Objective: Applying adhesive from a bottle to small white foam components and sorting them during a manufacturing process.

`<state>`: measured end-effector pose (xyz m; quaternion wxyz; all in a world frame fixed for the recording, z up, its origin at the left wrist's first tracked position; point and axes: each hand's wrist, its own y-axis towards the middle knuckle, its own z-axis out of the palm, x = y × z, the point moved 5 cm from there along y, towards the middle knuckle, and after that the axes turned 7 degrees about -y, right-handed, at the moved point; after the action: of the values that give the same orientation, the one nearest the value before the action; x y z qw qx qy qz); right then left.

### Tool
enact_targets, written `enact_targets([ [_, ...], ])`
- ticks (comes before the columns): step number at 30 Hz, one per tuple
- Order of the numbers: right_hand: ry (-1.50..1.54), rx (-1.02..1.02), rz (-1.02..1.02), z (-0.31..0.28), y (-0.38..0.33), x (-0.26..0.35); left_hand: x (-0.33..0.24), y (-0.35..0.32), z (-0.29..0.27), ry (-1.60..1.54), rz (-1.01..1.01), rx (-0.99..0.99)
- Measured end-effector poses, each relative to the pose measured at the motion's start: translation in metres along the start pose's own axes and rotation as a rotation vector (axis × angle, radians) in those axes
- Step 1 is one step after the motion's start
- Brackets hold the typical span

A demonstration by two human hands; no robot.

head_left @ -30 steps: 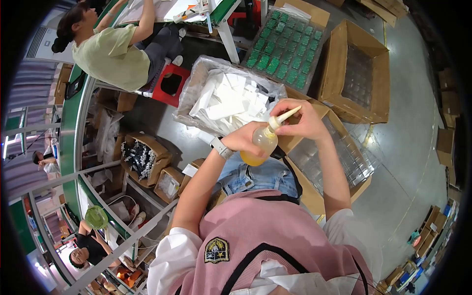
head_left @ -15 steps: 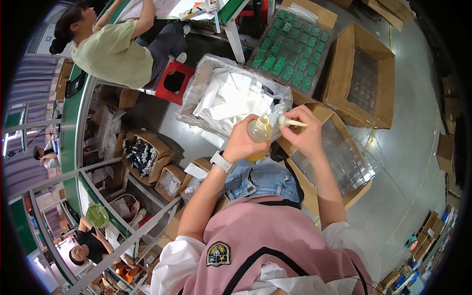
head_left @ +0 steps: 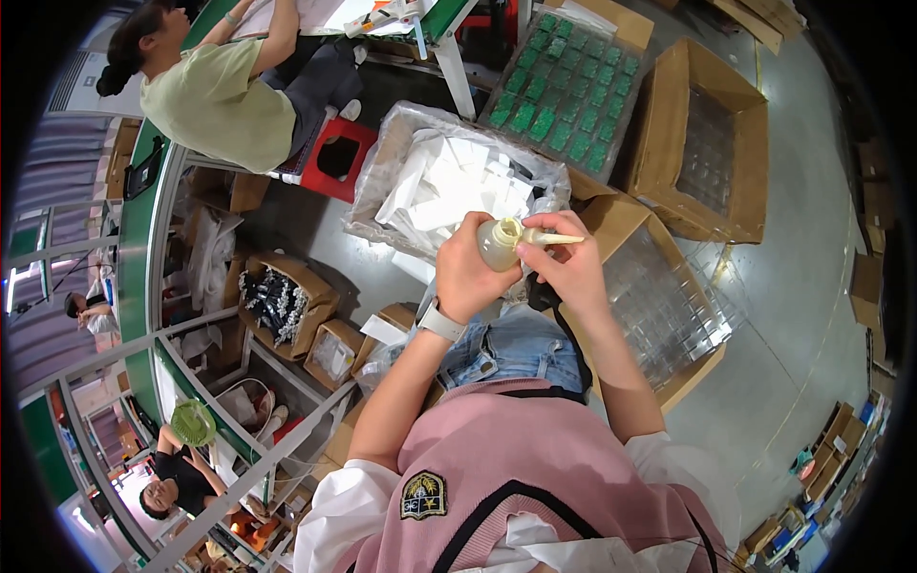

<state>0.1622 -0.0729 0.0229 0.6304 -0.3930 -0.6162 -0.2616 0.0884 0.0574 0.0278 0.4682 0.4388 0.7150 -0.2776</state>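
Head view: the small pale-yellow bottle is held up in the air in front of the person's lap, above the gap between the bag of white pieces and the cardboard box of clear trays. The main risk, as I judge it, is the thin cream-coloured stick slipping sideways at the bottle's mouth. It is only lightly pinched, so a nudge could knock it out or tip the bottle. A dropped bottle would likely land on the floor between the boxes, or spill whatever is inside onto the denim lap below. The neck is partly hidden by fingers, so I cannot tell how far the stick sits in.

The left hand is curled closed around the bottle's body, with a watch at the wrist. The right hand is nearly closed, its thumb and fingertips pinching the stick just beside the bottle's mouth.
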Motion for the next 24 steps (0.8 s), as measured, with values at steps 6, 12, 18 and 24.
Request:
enact_targets([
  [6, -0.215, -0.087, -0.174, 0.001, 0.003, -0.003, -0.001, -0.003, -0.001, 0.134, 0.0, -0.044],
  [12, -0.188, -0.111, -0.095, 0.003, 0.004, -0.001, 0.001, -0.005, 0.002, 0.169, 0.005, -0.054],
  [18, -0.206, -0.182, -0.116, 0.005, 0.007, -0.001, 0.002, -0.007, 0.005, 0.215, -0.053, -0.102],
  [24, -0.107, -0.223, -0.132, 0.004, 0.01, -0.008, -0.002, -0.007, 0.007, 0.151, -0.073, -0.1],
])
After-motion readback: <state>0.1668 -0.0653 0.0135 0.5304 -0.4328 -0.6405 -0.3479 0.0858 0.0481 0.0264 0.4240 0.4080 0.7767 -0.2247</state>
